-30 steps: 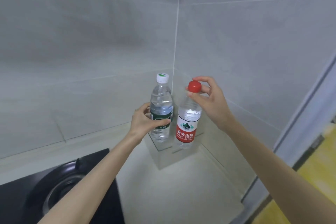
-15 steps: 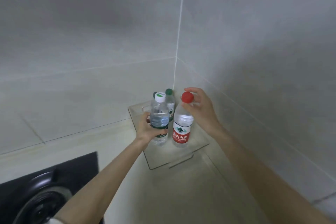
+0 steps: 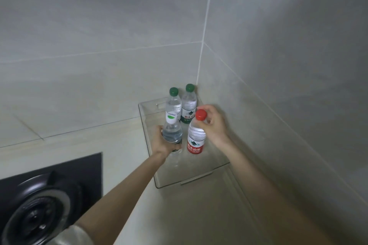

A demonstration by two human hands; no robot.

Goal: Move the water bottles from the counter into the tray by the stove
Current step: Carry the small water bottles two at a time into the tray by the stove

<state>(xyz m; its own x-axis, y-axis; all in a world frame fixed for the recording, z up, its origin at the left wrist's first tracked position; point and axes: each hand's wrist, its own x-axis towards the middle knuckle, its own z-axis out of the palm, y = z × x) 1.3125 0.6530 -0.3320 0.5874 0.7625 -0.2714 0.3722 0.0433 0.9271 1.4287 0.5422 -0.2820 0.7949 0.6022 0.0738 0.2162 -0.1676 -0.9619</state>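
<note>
My left hand (image 3: 161, 142) grips the white-capped water bottle (image 3: 172, 132) low on its clear body. The palm lies against its left side and the thumb crosses the dark label on the side nearest me, so the shoulder and cap rise clear above my fingers (image 3: 159, 129). My right hand (image 3: 214, 123) pinches the red cap of the red-labelled water bottle (image 3: 196, 142) between thumb and fingertips. The hand sits to the right of the cap, and the whole body of the bottle is below my fingers. Both bottles are upright, side by side and nearly touching, inside the clear plastic tray (image 3: 149, 141), over the middle of its floor. I cannot tell whether their bases rest on that floor or are held just above it. At the far end of the tray, close to its handle cut-out, stand two green-capped water bottles (image 3: 181, 103), touching each other and just behind the pair I hold. The tray sits on the pale counter (image 3: 199, 215), pushed into the corner of the tiled walls. The black gas stove (image 3: 39, 203) lies to the left of the tray and nearer to me.
</note>
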